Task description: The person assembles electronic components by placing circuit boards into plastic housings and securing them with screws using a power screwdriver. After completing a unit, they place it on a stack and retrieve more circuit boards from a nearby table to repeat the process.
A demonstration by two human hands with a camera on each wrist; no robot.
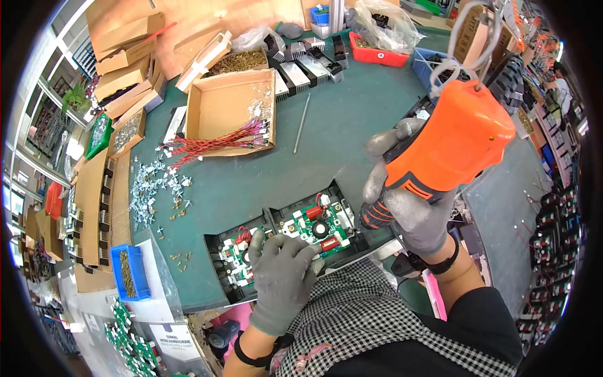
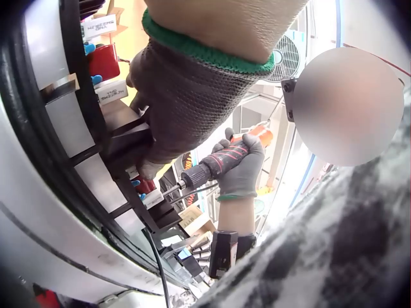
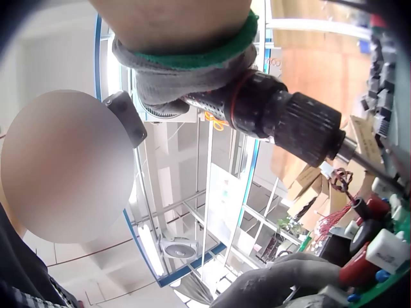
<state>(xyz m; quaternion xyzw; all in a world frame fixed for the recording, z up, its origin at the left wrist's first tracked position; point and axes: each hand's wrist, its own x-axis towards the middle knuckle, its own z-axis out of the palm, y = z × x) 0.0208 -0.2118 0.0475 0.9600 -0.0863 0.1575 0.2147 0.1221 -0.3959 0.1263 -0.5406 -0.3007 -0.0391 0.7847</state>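
In the head view a black housing (image 1: 217, 267) with two compartments holds green circuit boards (image 1: 342, 217) with red parts. The left gloved hand (image 1: 281, 279) rests over its middle and front, fingers spread, one tip beside a red component (image 1: 330, 244). The right gloved hand (image 1: 411, 201) grips an orange and black power screwdriver (image 1: 449, 135) hanging from above. Its bit points down at the right-hand board in the right wrist view, beyond the dark chuck (image 3: 308, 128); whether the tip touches a screw cannot be told. Both hands also appear in the left wrist view, left (image 2: 186, 96) and right (image 2: 241, 170).
Behind the housing are a cardboard box (image 1: 232, 103) with red wires (image 1: 213, 143) and a metal rod (image 1: 302, 122). Loose screws (image 1: 147, 188) and a blue tray (image 1: 130, 273) lie to the left. Heat sinks (image 1: 295, 74) and a red bin (image 1: 379, 56) stand at the back.
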